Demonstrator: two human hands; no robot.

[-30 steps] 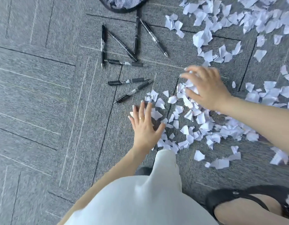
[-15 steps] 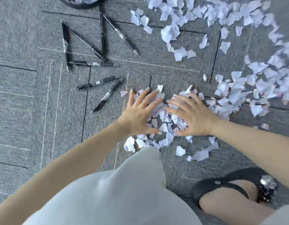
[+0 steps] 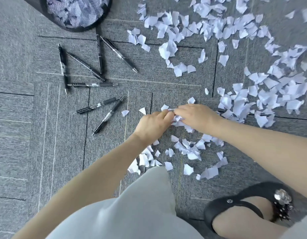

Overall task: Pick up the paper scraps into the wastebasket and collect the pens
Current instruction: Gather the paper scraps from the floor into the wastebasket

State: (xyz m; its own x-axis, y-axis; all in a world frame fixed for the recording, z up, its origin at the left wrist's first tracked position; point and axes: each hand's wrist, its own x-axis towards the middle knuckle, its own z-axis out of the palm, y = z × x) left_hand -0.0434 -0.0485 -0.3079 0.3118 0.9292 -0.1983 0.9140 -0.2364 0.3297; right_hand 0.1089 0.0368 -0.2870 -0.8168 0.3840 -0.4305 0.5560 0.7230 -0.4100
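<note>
Both grips clenched: my left hand (image 3: 153, 125) and right hand (image 3: 196, 118) squeeze a bunch of paper scraps (image 3: 177, 119), apparently just above the carpet (image 3: 28, 135); pens (image 3: 101, 107) lie nearby.

The one camera sits on my head, looking steeply down (close in) at the grey carpet-tile floor (image 3: 45, 152) before my knees.

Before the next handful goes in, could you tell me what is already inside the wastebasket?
Through the mesh wall of the wastebasket, pale paper scraps show inside. Only its lower part is in frame, so how full it is cannot be told.
</note>
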